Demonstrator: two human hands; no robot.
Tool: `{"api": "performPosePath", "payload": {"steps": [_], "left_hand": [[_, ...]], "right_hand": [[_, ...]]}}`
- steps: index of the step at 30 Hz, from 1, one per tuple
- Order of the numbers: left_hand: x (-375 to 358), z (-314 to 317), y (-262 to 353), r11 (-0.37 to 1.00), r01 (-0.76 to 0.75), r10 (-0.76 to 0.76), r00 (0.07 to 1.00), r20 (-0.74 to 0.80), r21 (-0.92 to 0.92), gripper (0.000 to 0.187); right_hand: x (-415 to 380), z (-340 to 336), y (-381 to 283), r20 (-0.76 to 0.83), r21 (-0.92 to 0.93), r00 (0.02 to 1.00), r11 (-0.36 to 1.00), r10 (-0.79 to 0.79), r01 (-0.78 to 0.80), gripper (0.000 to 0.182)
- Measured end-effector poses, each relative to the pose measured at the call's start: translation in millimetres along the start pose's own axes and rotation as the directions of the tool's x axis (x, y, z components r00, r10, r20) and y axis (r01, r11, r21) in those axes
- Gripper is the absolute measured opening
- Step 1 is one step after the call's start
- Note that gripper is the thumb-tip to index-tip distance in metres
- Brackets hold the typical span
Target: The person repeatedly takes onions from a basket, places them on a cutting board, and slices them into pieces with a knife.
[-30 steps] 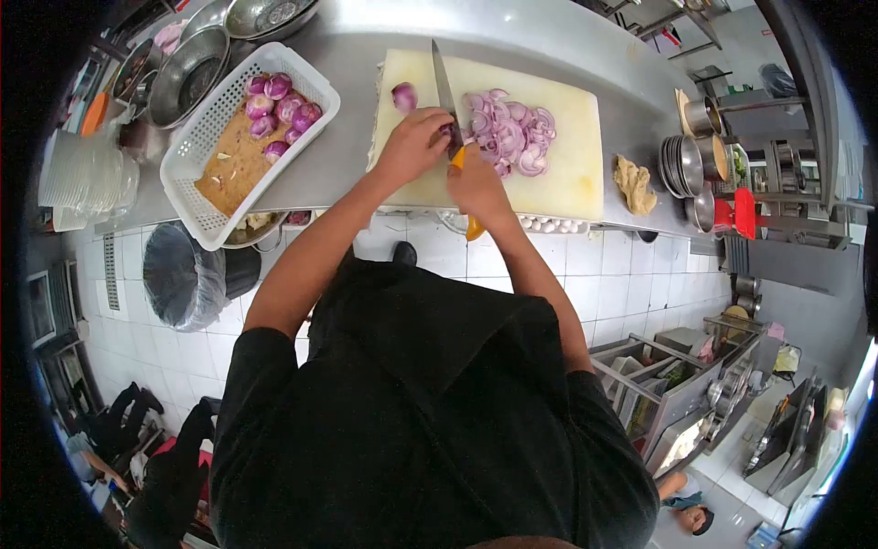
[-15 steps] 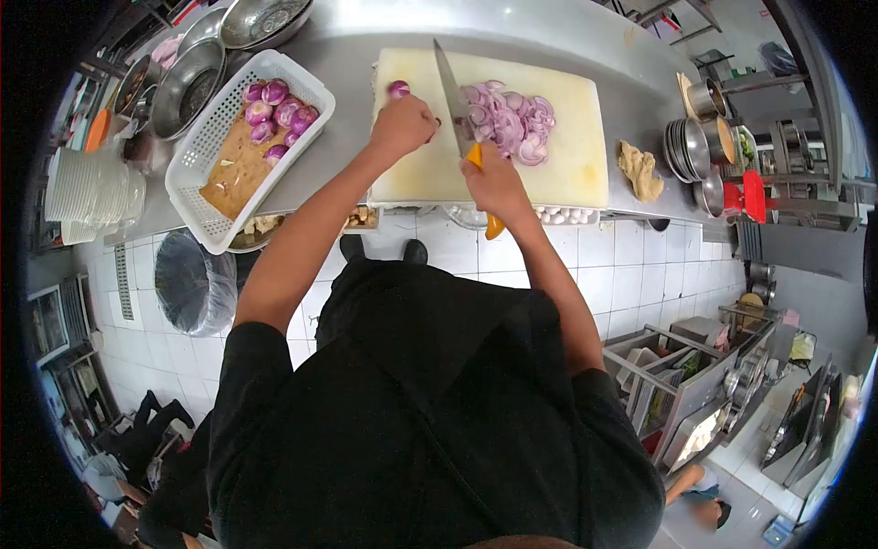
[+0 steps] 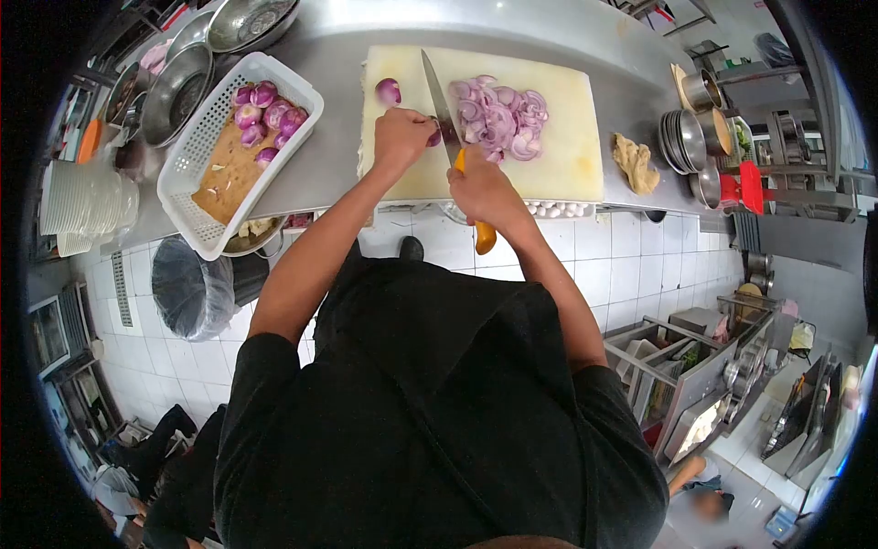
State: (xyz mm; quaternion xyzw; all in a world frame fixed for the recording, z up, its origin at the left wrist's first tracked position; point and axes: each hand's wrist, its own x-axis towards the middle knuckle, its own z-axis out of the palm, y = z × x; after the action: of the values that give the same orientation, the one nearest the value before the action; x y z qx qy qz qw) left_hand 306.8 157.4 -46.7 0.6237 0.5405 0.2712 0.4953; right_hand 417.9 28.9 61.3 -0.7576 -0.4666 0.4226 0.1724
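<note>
My right hand is wrapped round the yellow handle of a long kitchen knife; its blade points away from me over a pale cutting board. Just left of the blade, my left hand has its fingers curled on a purple onion piece, mostly hidden by the fingers and blade. Beyond that hand lies another purple onion piece on the board. A heap of sliced onion spreads to the right of the knife.
A white perforated basket on the left holds several purple onions. Behind it stand steel bowls. Ginger and stacked metal bowls lie right of the board. A lined bin is on the floor; other people are in the background.
The knife has come closer to my left hand, its blade now beside the onion piece under the fingers. More of the loose onion piece beyond that hand shows. The view has shifted slightly.
</note>
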Motion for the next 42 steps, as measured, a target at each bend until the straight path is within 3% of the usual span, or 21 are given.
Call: {"api": "performPosePath", "payload": {"steps": [6,9,13,16,21,34,37,40,42], "left_hand": [[-6,-2,2,0.993,-0.008,0.007,1.0,-0.008,-0.115,0.023],[-9,-2,0,0.982,-0.034,0.031,0.999,-0.02,-0.184,0.023],[-7,-3,-1,0.988,-0.075,0.069,0.996,-0.051,-0.135,0.023],[-9,-6,5,0.99,-0.127,0.123,0.991,-0.059,-0.064,0.022],[-10,-2,-2,0.983,-0.063,0.062,0.998,-0.014,-0.171,0.02],[-12,-7,2,0.996,-0.063,0.064,0.998,0.001,-0.055,0.023],[-9,0,-6,0.991,-0.089,0.084,0.995,-0.052,-0.099,0.021],[-8,-2,-3,0.991,-0.111,0.105,0.992,-0.075,-0.075,0.021],[-14,-3,1,0.993,-0.11,0.106,0.992,-0.067,-0.053,0.022]], "right_hand": [[1,3,-2,0.008,0.004,1.0,1.0,-0.01,0.01,0.03],[28,28,31,-0.127,-0.142,0.974,0.975,-0.19,0.172,0.033],[64,30,29,-0.158,-0.042,0.971,0.983,-0.182,0.177,0.032],[41,5,2,-0.04,0.029,0.996,0.996,-0.078,0.08,0.031],[9,-2,-8,0.011,-0.002,1.0,1.0,-0.026,0.026,0.03],[-1,4,-12,0.017,-0.002,0.999,0.999,0.038,-0.038,0.028],[33,39,34,-0.161,-0.236,0.956,0.95,-0.244,0.203,0.03],[56,41,31,-0.174,-0.115,0.965,0.978,-0.194,0.175,0.031],[50,26,22,-0.084,-0.019,0.994,0.997,-0.072,0.071,0.031]]}}
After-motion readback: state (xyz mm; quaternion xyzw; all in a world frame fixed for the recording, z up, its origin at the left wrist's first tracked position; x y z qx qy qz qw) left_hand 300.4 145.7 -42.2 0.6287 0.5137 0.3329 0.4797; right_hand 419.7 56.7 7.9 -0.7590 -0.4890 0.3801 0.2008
